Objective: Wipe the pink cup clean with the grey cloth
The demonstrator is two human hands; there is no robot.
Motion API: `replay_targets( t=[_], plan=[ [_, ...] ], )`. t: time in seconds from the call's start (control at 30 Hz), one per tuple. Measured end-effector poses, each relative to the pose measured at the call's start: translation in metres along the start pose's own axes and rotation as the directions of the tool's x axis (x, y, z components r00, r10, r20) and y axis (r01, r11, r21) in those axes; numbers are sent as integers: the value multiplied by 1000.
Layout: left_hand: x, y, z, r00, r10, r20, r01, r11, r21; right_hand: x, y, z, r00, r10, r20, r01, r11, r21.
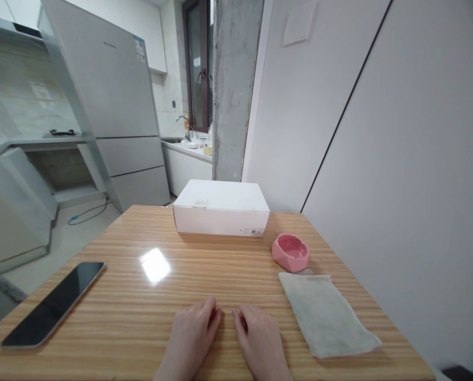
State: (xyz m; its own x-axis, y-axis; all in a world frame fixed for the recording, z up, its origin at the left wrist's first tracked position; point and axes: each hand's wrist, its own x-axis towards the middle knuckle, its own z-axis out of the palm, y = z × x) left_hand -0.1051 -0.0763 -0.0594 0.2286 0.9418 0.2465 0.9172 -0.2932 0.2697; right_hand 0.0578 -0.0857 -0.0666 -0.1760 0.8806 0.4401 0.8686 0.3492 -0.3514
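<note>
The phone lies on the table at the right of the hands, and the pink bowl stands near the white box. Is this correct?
Not quite: the phone lies on the table to the left of the left hand and right hand, not the right, as the head view shows. The pink bowl near the white box is correct.

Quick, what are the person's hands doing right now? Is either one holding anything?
Left hand: open, empty, resting on the wooden table.
Right hand: open, empty, also resting there.

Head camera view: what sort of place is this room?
Most likely a home kitchen: a tall grey refrigerator stands in the background, a curved tap rises at the far counter, and what looks like a black burner grate sits on the left worktop.
</note>
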Motion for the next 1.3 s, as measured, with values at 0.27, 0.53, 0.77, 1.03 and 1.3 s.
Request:
replay_targets(
  t=[0.27,0.53,0.77,1.03,1.3],
  plan=[
    [1,2,0,1000,-12,6,12,1000,12,1,0,0,1000,-5,3,5,1000,0],
    [1,0,2,999,-22,25,21,1000,4,-1,1,2,1000,-16,-3,16,1000,6],
    [1,1,0,997,-40,60,40,999,-1,-2,4,6,1000,-17,-5,17,1000,19],
    [0,1,-1,996,-58,74,57,998,17,-1,2,3,1000,1,2,-1,1000,30],
    [-1,-1,2,999,-29,20,29,1000,3,-3,3,4,1000,-10,-2,10,1000,19]
  ],
)
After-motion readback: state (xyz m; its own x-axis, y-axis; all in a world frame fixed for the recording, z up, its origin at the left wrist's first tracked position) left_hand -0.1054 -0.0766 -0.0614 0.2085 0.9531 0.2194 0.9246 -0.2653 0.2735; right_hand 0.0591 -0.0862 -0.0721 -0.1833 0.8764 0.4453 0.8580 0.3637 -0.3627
